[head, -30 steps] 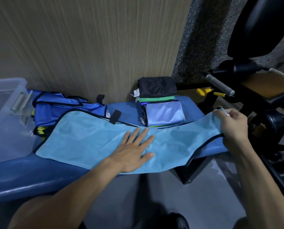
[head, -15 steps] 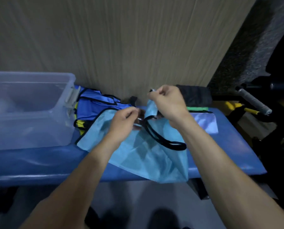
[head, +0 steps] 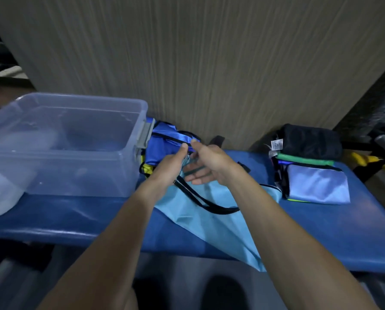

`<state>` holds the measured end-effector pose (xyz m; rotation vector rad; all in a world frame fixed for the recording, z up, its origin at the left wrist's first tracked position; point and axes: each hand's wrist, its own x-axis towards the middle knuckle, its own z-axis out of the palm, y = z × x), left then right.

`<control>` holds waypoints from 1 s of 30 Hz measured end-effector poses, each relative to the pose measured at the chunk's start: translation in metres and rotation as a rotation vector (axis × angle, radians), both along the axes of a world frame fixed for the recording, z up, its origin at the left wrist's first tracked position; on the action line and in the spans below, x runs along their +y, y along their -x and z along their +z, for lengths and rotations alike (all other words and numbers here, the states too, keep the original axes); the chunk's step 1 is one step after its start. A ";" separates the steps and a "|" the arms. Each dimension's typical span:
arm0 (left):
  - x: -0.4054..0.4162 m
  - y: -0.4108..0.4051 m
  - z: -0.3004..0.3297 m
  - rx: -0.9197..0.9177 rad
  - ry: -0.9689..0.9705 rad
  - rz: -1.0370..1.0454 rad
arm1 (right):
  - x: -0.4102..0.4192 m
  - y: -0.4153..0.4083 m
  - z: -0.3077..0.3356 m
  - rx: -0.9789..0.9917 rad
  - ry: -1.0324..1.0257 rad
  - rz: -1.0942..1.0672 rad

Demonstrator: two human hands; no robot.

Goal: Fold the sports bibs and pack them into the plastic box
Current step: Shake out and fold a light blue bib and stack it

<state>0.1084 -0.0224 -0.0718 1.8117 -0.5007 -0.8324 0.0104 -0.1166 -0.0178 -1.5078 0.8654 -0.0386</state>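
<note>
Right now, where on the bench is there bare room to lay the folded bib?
Bare padding on the bench in front of the folded stack. Crowded between the plastic box and stack: light blue bib, blue bibs.

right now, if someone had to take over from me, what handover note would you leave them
Left hand: pinching the top edge of the light blue bib.
Right hand: fingers spread over the same edge, grip unclear.
Light blue bib: half folded on the blue bench, one corner hanging over the front edge.
Plastic box: at the left end of the bench; contents unclear.
Done: a stack of folded bibs sits at the right end.
Left: finish this fold, fold the darker blue bibs beside the box, then pack everything.
</note>
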 end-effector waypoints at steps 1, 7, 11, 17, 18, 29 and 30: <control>0.001 0.003 0.001 -0.034 0.012 -0.015 | -0.003 0.004 0.000 -0.014 -0.018 0.021; -0.002 0.004 -0.015 -0.391 -0.088 0.002 | -0.025 0.057 -0.011 -0.084 0.206 -0.057; -0.005 0.007 -0.011 -0.510 -0.115 0.053 | -0.052 0.115 -0.042 0.014 0.766 -0.196; -0.006 0.010 -0.008 -0.614 -0.098 0.126 | -0.059 0.178 -0.074 0.121 0.931 -0.203; -0.007 0.013 -0.007 -0.654 -0.102 0.116 | -0.055 0.181 -0.075 0.110 0.931 -0.164; -0.010 0.021 -0.015 -0.718 -0.097 0.123 | 0.008 0.177 -0.089 0.226 1.048 0.179; -0.010 0.021 -0.016 -0.702 -0.094 0.135 | 0.010 0.175 -0.091 0.197 1.037 0.152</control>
